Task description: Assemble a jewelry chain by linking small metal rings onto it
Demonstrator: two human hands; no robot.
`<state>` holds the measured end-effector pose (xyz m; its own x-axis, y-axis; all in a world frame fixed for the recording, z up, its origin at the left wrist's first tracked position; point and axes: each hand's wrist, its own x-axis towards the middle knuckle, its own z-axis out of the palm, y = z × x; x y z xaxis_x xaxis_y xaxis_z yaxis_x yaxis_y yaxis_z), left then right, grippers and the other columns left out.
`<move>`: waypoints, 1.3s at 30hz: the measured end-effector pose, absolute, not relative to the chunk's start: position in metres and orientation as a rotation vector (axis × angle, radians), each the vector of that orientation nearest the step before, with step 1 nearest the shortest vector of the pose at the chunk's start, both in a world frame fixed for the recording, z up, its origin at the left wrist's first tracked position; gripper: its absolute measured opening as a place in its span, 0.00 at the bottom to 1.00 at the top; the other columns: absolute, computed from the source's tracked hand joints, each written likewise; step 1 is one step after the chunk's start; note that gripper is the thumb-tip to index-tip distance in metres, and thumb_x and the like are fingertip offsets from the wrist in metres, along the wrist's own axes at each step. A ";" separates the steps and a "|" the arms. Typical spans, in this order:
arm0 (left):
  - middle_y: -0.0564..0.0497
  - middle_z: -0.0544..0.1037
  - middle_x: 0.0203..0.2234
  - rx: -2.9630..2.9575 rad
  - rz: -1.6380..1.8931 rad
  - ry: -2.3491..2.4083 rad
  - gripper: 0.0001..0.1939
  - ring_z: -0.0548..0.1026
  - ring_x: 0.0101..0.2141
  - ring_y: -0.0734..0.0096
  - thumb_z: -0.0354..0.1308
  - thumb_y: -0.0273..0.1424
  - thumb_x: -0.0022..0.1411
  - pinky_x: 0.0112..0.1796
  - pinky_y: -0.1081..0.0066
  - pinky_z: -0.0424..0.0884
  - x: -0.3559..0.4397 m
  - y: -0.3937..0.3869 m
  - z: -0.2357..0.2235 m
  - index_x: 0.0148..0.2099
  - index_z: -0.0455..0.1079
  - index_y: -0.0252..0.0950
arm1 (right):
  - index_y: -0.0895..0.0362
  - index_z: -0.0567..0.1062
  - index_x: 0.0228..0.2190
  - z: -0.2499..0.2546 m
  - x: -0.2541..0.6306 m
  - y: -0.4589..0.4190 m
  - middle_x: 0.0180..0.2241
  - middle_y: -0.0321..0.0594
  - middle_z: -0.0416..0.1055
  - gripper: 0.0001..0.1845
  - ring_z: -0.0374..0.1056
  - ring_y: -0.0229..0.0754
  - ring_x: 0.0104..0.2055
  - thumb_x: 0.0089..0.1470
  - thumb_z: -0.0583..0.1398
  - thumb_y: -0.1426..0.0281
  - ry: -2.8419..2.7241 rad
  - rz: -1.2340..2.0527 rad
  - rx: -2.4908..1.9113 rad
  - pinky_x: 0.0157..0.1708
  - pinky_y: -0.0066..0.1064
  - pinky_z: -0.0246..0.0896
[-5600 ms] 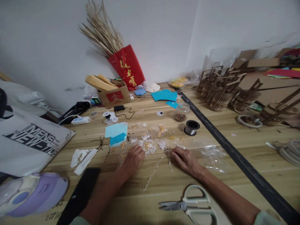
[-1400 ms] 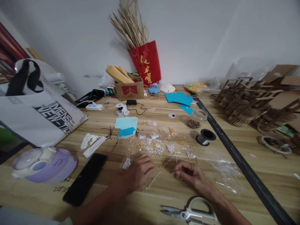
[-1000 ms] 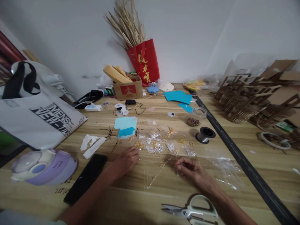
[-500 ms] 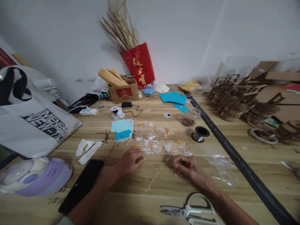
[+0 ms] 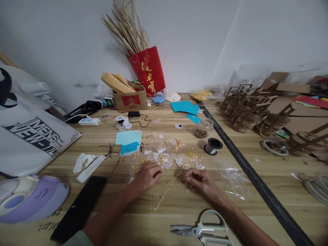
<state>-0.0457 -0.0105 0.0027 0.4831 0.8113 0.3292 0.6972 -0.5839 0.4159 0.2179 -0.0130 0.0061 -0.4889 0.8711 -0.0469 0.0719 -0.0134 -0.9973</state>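
Note:
My right hand (image 5: 198, 179) is closed, thumb and fingers pinching one end of a thin beaded strand (image 5: 169, 189). Its other part lies slantwise on the table between my hands, with a small ring at the top. A short piece hangs below the pinching fingers. Curled beside the bead piles, my left hand (image 5: 148, 176) has its fingers together; whatever they hold is too small to make out. Silver beads (image 5: 166, 164) and gold beads (image 5: 144, 160) lie in small heaps just beyond both hands. Scissors (image 5: 200, 228) rest nearer to me, blades pointing left.
A spool of clear line (image 5: 213, 146) stands right of the beads, near plastic bags (image 5: 234, 176) and a dark strip (image 5: 238, 157). A black phone (image 5: 79, 208) and a purple-white case (image 5: 33, 198) lie left. Small woven baskets (image 5: 241, 116) crowd the right side.
The camera view has turned slightly right. My left hand has moved a little right, closer to the silver beads. My right hand keeps its pinch on the strand.

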 end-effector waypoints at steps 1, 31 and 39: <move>0.50 0.76 0.27 2.504 0.748 1.281 0.07 0.72 0.31 0.69 0.58 0.20 0.60 0.34 0.72 0.66 -0.047 -0.011 0.001 0.31 0.71 0.34 | 0.58 0.71 0.27 0.006 0.218 -0.013 0.20 0.31 0.60 0.19 0.54 0.33 0.21 0.54 0.62 0.54 -1.614 1.573 -0.990 0.21 0.26 0.47; 0.50 0.77 0.28 1.237 0.834 0.991 0.10 0.74 0.31 0.71 0.60 0.20 0.46 0.36 0.72 0.70 0.024 -0.042 0.013 0.35 0.72 0.32 | 0.56 0.73 0.35 0.020 0.210 -0.034 0.31 0.41 0.75 0.04 0.71 0.39 0.32 0.62 0.58 0.69 -2.109 0.842 -0.786 0.33 0.26 0.65; 0.53 0.72 0.22 1.354 0.890 1.067 0.04 0.69 0.26 0.74 0.62 0.26 0.49 0.29 0.75 0.64 0.021 -0.044 0.006 0.26 0.69 0.33 | 0.56 0.73 0.37 0.030 0.208 -0.036 0.34 0.42 0.76 0.06 0.72 0.40 0.36 0.64 0.56 0.70 -2.151 0.866 -0.722 0.36 0.28 0.66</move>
